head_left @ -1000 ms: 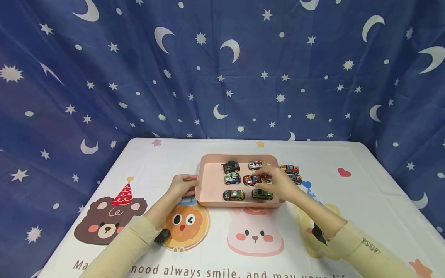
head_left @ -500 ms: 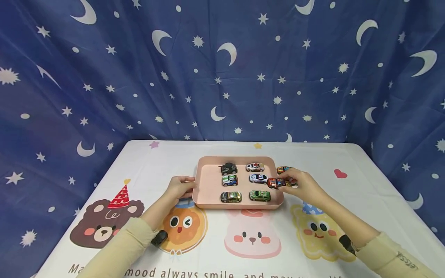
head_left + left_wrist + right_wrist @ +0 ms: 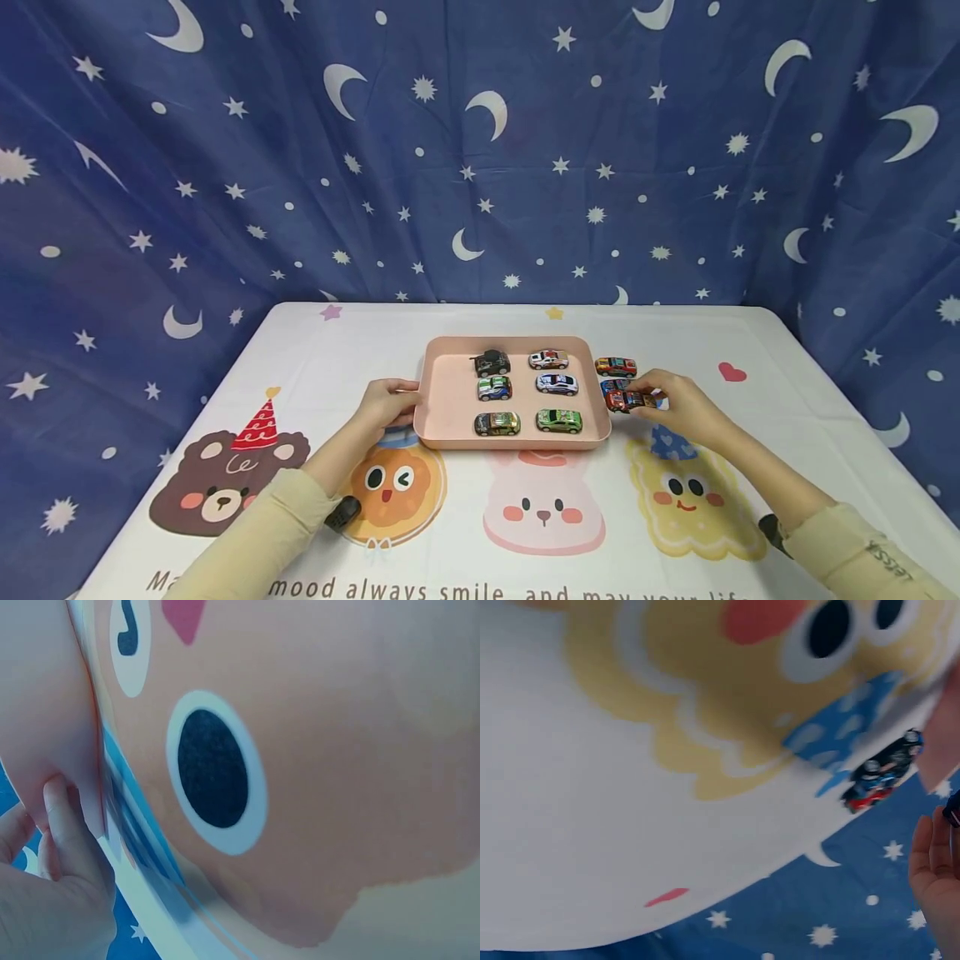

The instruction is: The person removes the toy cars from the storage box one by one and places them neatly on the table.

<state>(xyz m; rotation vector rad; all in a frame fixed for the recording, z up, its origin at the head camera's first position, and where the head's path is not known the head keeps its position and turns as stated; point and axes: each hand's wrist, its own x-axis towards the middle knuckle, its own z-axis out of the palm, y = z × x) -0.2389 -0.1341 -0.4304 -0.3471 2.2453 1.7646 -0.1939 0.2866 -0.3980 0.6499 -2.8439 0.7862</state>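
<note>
Held the red toy car point(image 3: 628, 401) in the right hand point(image 3: 678, 407), fingers curled round it in a pinching grip, low over the table point(image 3: 787, 400) just to the right of the pink tray point(image 3: 442, 392). Sat just beside two more small cars on the cloth there: a red one point(image 3: 616, 366) at the back and a blue one point(image 3: 612, 386) partly hidden behind the held car. Gripped the tray's left edge with the left hand point(image 3: 386, 403), thumb on the rim and fingers point(image 3: 64, 825) pressed against the side wall. Carried six cars inside the tray in two columns: a dark one point(image 3: 491, 362), a blue-and-white one point(image 3: 495, 387) and a yellowish one point(image 3: 497, 423) on the left; a white one point(image 3: 549, 359), another white one point(image 3: 557, 383) and a green one point(image 3: 558, 421) on the right. Backed by a blue curtain point(image 3: 225, 167) with moons and stars. Showed a red-and-blue car point(image 3: 881, 774) on the cloth's edge in the right wrist view.
</note>
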